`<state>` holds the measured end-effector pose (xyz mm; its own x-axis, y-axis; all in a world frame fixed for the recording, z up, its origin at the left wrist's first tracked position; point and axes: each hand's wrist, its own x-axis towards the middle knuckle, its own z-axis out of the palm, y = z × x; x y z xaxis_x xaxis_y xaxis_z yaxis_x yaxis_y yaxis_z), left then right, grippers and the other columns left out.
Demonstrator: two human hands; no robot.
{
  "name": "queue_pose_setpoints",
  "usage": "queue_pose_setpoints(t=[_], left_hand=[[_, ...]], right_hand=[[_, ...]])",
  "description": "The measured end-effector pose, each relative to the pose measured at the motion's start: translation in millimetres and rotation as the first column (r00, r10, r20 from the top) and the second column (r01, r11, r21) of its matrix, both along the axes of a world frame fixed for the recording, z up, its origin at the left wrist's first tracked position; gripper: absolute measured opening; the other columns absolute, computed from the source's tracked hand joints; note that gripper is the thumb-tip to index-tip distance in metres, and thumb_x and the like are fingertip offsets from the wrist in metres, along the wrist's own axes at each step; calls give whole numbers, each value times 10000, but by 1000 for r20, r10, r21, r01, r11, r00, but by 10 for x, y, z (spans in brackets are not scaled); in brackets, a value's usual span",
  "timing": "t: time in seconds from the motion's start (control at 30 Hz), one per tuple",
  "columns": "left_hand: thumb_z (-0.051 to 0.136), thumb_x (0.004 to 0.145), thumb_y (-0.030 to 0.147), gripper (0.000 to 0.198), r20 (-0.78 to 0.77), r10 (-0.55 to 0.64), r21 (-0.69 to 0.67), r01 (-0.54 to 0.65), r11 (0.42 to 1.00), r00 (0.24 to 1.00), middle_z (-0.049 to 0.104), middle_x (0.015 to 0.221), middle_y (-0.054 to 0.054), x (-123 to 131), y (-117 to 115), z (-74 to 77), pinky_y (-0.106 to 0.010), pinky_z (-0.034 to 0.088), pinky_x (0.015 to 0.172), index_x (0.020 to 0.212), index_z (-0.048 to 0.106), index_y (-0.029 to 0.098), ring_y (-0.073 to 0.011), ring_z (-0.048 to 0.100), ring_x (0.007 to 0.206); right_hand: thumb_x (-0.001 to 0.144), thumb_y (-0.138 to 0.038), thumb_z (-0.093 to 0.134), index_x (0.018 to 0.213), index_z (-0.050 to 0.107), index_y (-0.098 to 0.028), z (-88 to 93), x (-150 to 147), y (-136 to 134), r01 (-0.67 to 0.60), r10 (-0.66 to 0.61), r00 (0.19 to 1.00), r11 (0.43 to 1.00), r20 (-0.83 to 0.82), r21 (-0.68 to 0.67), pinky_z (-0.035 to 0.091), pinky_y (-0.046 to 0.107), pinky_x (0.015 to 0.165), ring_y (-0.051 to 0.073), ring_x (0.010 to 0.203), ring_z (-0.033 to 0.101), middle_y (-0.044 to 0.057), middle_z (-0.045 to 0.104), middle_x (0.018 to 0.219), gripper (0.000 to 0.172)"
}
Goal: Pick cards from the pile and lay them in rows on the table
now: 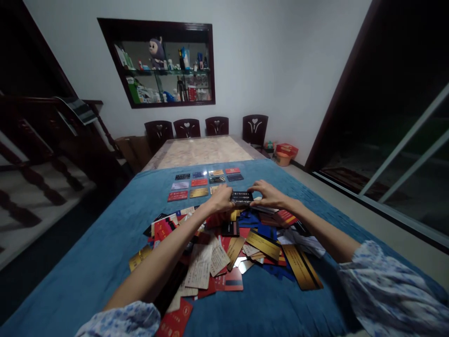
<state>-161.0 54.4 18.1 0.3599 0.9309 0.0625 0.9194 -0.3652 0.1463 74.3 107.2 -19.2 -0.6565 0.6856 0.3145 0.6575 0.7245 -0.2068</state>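
Both my hands reach out over a blue cloth (105, 243) and hold one black card (242, 197) between them. My left hand (220, 198) pinches its left end and my right hand (268, 194) pinches its right end. The card hangs just beyond a loose pile of cards (228, 252) in red, gold, black, blue and white. Past the held card, several cards lie in neat rows (205, 181) on the cloth.
Beyond the cloth the marble table top (203, 152) runs to four dark chairs (206, 126) at the wall. A wall niche (164, 65) holds bottles and a plush toy. A stair railing (42, 140) stands left, a glass door (403, 154) right, red tubs (286, 153) on the floor.
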Motion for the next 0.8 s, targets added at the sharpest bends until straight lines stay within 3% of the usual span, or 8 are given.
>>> queue_pose_setpoints(t=[0.17,0.37,0.8], left_hand=[[708,759,290,326,7,46,8,-46,999,999,636,1185,-109,-337,10,-3,-362,469,943,1059,655,176,-297,563,1169],[711,762,302,409,-9,80,20,-80,997,997,630,1240,-133,-685,27,11,-370,482,931,1141,659,158,-331,566,1190],[676,777,257,399,-57,184,23,-183,983,981,630,1253,-114,-1332,193,30,-381,472,993,1165,650,169,-300,548,1213]], right_hand=[[723,-482,795,1161,722,-179,47,-378,116,-67,67,998,997,18,-36,459,366,842,279,995,571,109,641,1023,537],[710,-483,800,1130,738,-174,128,-796,229,-78,82,994,996,70,-53,448,343,821,288,1005,563,117,643,1036,525],[749,-471,771,1120,728,-147,299,-1608,406,-92,105,974,993,201,-73,431,307,837,290,1077,579,133,661,1121,495]])
